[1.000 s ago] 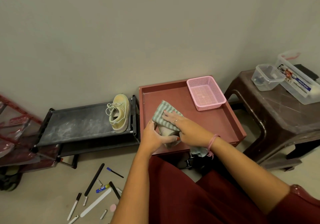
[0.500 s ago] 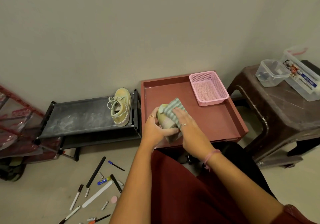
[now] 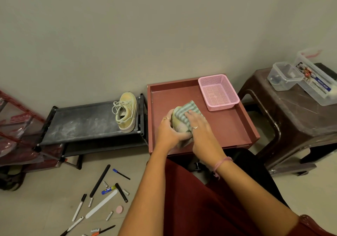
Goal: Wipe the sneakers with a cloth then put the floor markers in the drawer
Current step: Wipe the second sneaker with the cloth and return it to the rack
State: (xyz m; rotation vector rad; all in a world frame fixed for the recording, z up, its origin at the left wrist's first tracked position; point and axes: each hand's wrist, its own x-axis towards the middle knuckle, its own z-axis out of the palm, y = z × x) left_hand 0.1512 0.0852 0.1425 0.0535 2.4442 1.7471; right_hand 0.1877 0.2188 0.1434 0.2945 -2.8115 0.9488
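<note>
Two hands wipe a sneaker over the red tray.

The left hand (image 3: 166,132) grasps the sneaker (image 3: 178,124); the right hand (image 3: 202,128) presses a striped cloth (image 3: 189,110) flat on it. Markers (image 3: 79,207) lie on the floor.

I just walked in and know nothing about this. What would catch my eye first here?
Two hands meet over a red tray: the left hand grips a pale sneaker while the right hand presses a striped cloth on it. The matching second sneaker sits on a dusty black rack to the left, and pens and markers lie scattered on the floor below.
</note>
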